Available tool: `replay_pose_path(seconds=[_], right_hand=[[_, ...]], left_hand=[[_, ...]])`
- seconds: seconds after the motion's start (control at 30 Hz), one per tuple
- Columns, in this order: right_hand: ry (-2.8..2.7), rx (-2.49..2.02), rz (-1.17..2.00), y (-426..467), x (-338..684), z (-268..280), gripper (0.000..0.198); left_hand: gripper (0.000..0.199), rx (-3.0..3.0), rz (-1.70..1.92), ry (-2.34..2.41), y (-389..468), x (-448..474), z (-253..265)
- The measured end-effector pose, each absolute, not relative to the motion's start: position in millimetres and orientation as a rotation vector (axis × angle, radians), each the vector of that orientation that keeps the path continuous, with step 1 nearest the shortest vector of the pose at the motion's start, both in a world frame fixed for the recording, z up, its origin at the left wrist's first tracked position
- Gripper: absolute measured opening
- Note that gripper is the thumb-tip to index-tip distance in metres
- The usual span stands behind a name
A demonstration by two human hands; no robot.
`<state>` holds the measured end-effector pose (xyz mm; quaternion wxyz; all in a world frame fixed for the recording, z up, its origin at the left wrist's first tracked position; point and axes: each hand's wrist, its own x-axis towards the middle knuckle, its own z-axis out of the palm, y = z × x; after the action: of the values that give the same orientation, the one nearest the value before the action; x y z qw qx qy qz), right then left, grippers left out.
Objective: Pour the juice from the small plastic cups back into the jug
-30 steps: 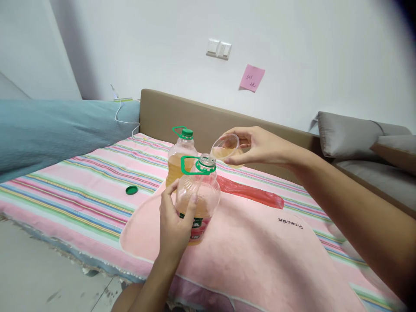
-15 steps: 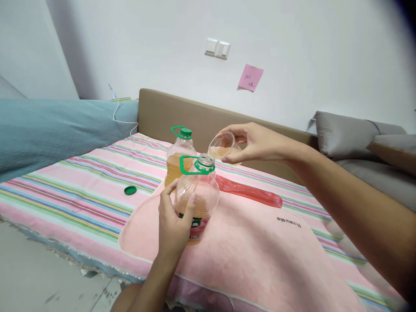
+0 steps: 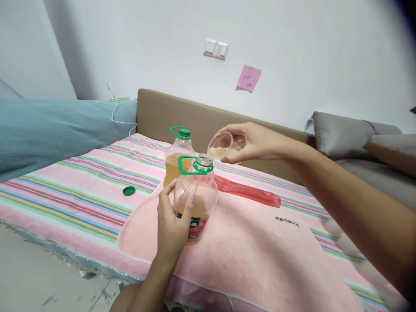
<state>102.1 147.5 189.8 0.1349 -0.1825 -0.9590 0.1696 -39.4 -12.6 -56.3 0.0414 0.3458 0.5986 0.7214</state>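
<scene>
My left hand is wrapped round the body of an uncapped clear plastic juice bottle with a green carry ring at its neck and yellowish liquid inside. In my right hand is a clear plastic cup, tilted with its rim over the bottle's mouth. Some pale liquid lies in the cup, and a thin stream seems to run down inside the bottle. Just behind stands a second juice bottle, its green cap on. A loose green cap rests on the striped sheet to the left.
Under the held bottle lies a pink mat on the striped bed. A crumpled red plastic bag is behind it. A brown headboard runs along the wall; grey cushions are at right.
The cup has tipped a little further toward the bottle, and the liquid in it looks lower. Both hands keep their holds; the view has shifted slightly.
</scene>
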Motion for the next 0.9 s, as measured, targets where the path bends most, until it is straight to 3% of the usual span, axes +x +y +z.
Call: replay_pose_path(seconds=[0.9], right_hand=[[-2.840,-0.553,0.277,137.0,94.6,200.6,0.051]], left_hand=[[0.057,1.084,2.220,1.833,-14.2,-37.4,-53.6]])
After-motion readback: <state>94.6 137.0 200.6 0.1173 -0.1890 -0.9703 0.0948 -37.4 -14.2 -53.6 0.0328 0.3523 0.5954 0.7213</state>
